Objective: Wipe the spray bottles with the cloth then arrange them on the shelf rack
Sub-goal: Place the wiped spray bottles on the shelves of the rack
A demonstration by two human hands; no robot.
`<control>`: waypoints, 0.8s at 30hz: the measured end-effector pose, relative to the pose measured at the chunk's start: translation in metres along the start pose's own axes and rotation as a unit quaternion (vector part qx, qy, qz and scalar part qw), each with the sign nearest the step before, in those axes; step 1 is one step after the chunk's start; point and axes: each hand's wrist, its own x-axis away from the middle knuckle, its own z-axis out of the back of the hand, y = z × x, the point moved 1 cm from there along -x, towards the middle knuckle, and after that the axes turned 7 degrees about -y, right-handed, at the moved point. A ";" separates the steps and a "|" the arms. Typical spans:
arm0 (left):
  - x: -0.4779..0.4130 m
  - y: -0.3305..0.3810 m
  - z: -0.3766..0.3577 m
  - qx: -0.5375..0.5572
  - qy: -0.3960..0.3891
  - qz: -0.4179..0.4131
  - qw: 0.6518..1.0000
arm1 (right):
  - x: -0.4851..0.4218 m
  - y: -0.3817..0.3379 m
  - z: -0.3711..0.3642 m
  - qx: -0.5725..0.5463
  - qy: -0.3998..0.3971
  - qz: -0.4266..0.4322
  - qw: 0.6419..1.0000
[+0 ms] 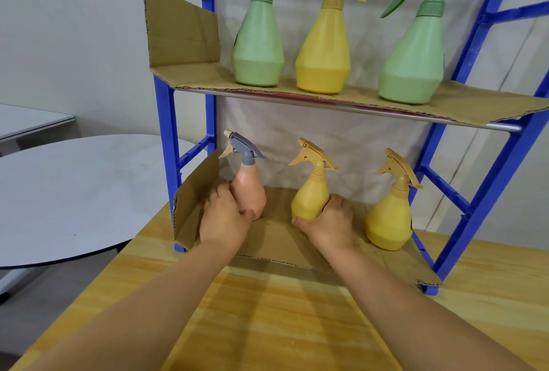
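Observation:
A blue shelf rack point(169, 121) with cardboard-lined shelves stands on the wooden table. My left hand point(222, 219) grips a pink spray bottle point(251, 189) with a grey trigger at the left of the lower shelf. My right hand point(328, 223) grips a small yellow spray bottle point(310, 195) in the middle of that shelf. A second small yellow bottle point(389, 216) stands to the right, untouched. On the upper shelf stand a green bottle point(258, 43), a yellow bottle point(323, 52) and another green bottle point(413, 58). No cloth is in view.
The wooden table point(282, 311) stretches toward me in front of the rack. A round grey table point(74, 192) sits to the left, with another grey table point(29, 121) behind it. A white wall and cloth backing lie behind the rack.

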 end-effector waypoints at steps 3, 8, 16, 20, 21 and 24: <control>0.004 0.003 0.004 0.007 -0.009 0.005 1.000 | 0.010 -0.001 0.008 0.009 -0.012 0.010 1.000; 0.030 0.025 0.004 0.036 0.155 -0.081 0.984 | 0.046 0.025 0.043 -0.045 0.111 0.097 0.988; 0.039 0.075 -0.044 -0.090 -0.015 -0.204 0.975 | 0.032 0.066 0.081 -0.023 0.179 -0.058 0.982; 0.035 0.084 -0.060 -0.089 -0.083 -0.143 0.982 | 0.018 0.078 0.085 0.030 0.129 -0.091 0.987; 0.034 0.085 -0.063 -0.087 -0.088 -0.134 0.983 | 0.015 0.081 0.086 0.026 0.122 -0.093 0.988; 0.033 0.085 -0.068 -0.074 -0.094 -0.118 0.986 | 0.009 0.085 0.084 0.029 0.098 -0.083 0.991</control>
